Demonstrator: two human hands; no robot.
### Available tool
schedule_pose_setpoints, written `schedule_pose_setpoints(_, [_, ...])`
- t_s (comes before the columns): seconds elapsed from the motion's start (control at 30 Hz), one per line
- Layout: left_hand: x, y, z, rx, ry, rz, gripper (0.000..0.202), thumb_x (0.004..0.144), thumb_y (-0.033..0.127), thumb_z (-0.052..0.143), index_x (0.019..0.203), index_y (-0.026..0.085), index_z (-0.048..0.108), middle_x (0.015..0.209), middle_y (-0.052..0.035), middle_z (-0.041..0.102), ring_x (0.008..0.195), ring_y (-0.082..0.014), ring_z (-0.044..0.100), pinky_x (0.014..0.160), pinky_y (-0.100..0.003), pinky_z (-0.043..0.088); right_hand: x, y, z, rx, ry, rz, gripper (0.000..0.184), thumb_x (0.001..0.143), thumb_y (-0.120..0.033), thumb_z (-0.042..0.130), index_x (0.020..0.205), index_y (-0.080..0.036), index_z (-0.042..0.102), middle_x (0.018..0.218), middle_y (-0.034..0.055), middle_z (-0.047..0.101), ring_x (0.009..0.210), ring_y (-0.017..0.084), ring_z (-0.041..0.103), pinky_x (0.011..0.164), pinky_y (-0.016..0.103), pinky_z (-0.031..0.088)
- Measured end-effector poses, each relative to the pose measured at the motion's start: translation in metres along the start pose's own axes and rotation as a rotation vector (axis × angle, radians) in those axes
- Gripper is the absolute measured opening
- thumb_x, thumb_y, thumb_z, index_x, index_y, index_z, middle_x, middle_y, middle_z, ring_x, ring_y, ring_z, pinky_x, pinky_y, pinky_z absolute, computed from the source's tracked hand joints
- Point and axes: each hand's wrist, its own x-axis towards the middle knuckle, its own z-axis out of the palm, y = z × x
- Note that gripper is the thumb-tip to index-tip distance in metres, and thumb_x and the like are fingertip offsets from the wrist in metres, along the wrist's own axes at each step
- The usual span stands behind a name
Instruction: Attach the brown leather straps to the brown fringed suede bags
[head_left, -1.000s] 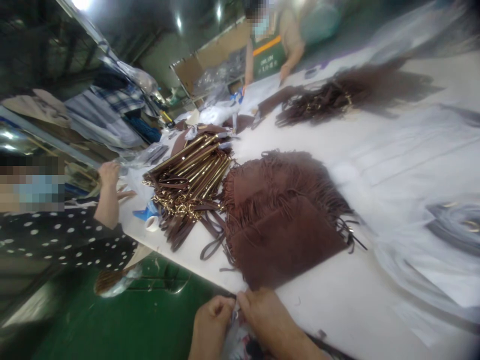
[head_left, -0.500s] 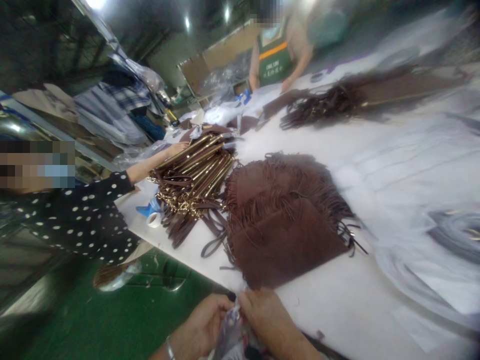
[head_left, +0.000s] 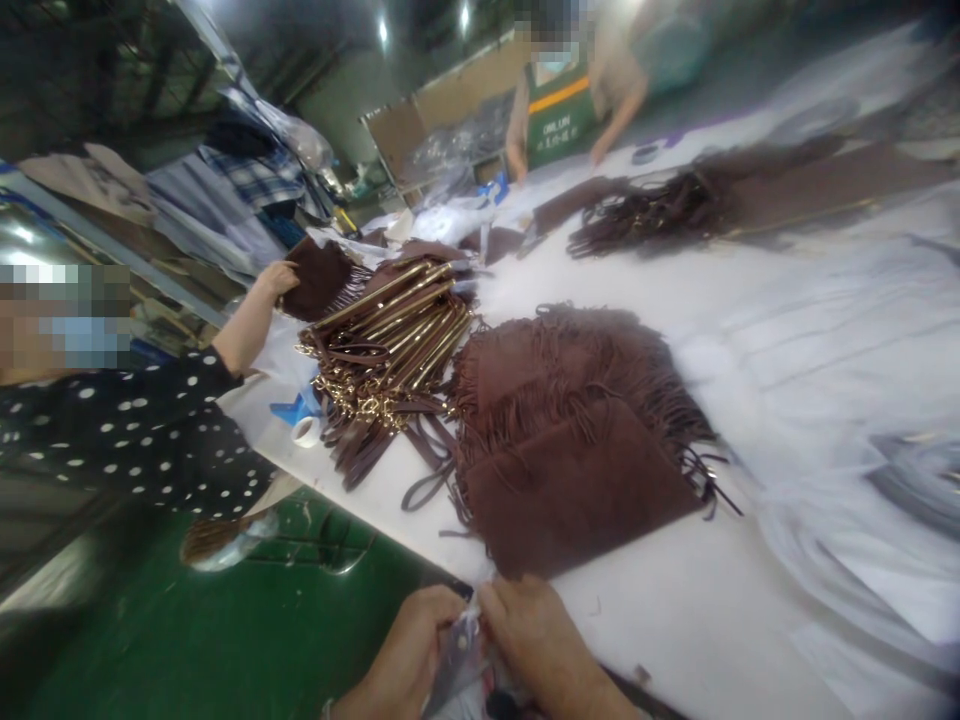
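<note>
Clear plastic (head_left: 457, 658) hangs beside the surface's near edge (head_left: 637, 610), pinched by my left grip (head_left: 414, 640) and, apparently, my right grip (head_left: 538, 635) — uneven pulling could tear it; a loosened pinch could drop it.

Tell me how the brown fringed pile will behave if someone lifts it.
The brown fringed pile would probably droop at its edges, where thin strands splay loosely. It may slide apart, since it looks layered. Rolling seems unlikely: it lies flat.
</note>
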Motion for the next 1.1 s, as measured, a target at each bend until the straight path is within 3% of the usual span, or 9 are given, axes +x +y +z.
schedule_pose_setpoints(0.27, [0.005, 0.001, -0.004, 0.017, -0.089, -0.087, 0.033, 0.078, 0.043, 0.065, 0.068, 0.012, 0.06, 0.061, -0.0051, 0.061, 0.057, -0.0175, 0.06, 0.061, -0.031, 0.05, -0.001, -0.001, 0.002, -0.018, -0.041, 0.001, 0.029, 0.079, -0.011, 0.066, 0.079, -0.023, 0.039, 0.065, -0.0053, 0.056, 0.053, 0.015, 0.053, 0.055, 0.033, 0.026])
schedule_pose_setpoints(0.4, [0.007, -0.001, -0.006, 0.095, -0.047, -0.057, 0.026, 0.07, 0.031, 0.074, 0.064, 0.015, 0.054, 0.055, 0.0009, 0.056, 0.051, -0.0138, 0.055, 0.053, -0.025, 0.044, -0.001, -0.001, 0.0, -0.001, -0.073, 0.002, 0.028, 0.08, -0.012, 0.065, 0.08, -0.023, 0.04, 0.066, -0.0049, 0.056, 0.055, 0.015, 0.054, 0.056, 0.034, 0.027])
schedule_pose_setpoints(0.6, [0.012, -0.013, -0.01, 0.122, 0.076, 0.112, 0.026, 0.068, 0.028, 0.072, 0.06, 0.016, 0.052, 0.053, 0.0039, 0.052, 0.052, -0.0109, 0.049, 0.052, -0.022, 0.039, 0.0, -0.003, 0.0, -0.005, -0.063, 0.017, 0.027, 0.081, -0.011, 0.065, 0.08, -0.023, 0.041, 0.067, -0.0049, 0.057, 0.056, 0.016, 0.053, 0.056, 0.034, 0.027])
schedule_pose_setpoints(0.7, [0.012, -0.016, -0.009, 0.081, 0.111, 0.119, 0.025, 0.066, 0.025, 0.073, 0.057, 0.016, 0.052, 0.051, 0.0041, 0.052, 0.051, -0.0106, 0.049, 0.052, -0.022, 0.041, 0.0, -0.003, -0.001, -0.01, -0.053, 0.014, 0.028, 0.08, -0.012, 0.066, 0.079, -0.023, 0.041, 0.066, -0.0049, 0.057, 0.055, 0.016, 0.053, 0.057, 0.034, 0.028])
schedule_pose_setpoints(0.77, [0.012, -0.014, -0.008, 0.025, 0.078, 0.019, 0.02, 0.067, 0.021, 0.07, 0.058, 0.015, 0.054, 0.054, 0.0017, 0.057, 0.053, -0.0124, 0.054, 0.055, -0.023, 0.045, 0.0, -0.003, -0.002, -0.012, -0.054, 0.007, 0.027, 0.081, -0.013, 0.066, 0.079, -0.023, 0.041, 0.066, -0.0047, 0.057, 0.055, 0.016, 0.053, 0.057, 0.034, 0.028])
schedule_pose_setpoints(0.87, [0.012, -0.008, -0.008, -0.029, 0.006, -0.316, 0.012, 0.07, 0.02, 0.065, 0.063, 0.012, 0.06, 0.059, -0.0065, 0.066, 0.053, -0.0162, 0.061, 0.06, -0.028, 0.053, -0.001, -0.002, -0.002, -0.01, -0.075, -0.003, 0.025, 0.083, -0.014, 0.063, 0.079, -0.023, 0.041, 0.068, -0.004, 0.058, 0.056, 0.016, 0.054, 0.058, 0.033, 0.029])
schedule_pose_setpoints(0.93, [0.013, -0.003, -0.009, -0.059, -0.039, -0.464, 0.013, 0.071, 0.021, 0.062, 0.065, 0.009, 0.062, 0.061, -0.0099, 0.068, 0.052, -0.0169, 0.063, 0.062, -0.029, 0.055, -0.001, -0.002, -0.002, 0.004, -0.087, 0.004, 0.024, 0.084, -0.014, 0.063, 0.08, -0.023, 0.041, 0.068, -0.0038, 0.058, 0.057, 0.016, 0.055, 0.058, 0.033, 0.029])
schedule_pose_setpoints(1.1, [0.014, 0.003, -0.01, -0.161, -0.101, -0.514, 0.011, 0.073, 0.02, 0.061, 0.065, 0.012, 0.06, 0.058, -0.0077, 0.066, 0.052, -0.0168, 0.063, 0.065, -0.03, 0.057, 0.0, -0.002, -0.002, 0.009, -0.122, 0.016, 0.024, 0.084, -0.011, 0.061, 0.08, -0.022, 0.04, 0.068, -0.0035, 0.058, 0.058, 0.016, 0.055, 0.059, 0.032, 0.028])
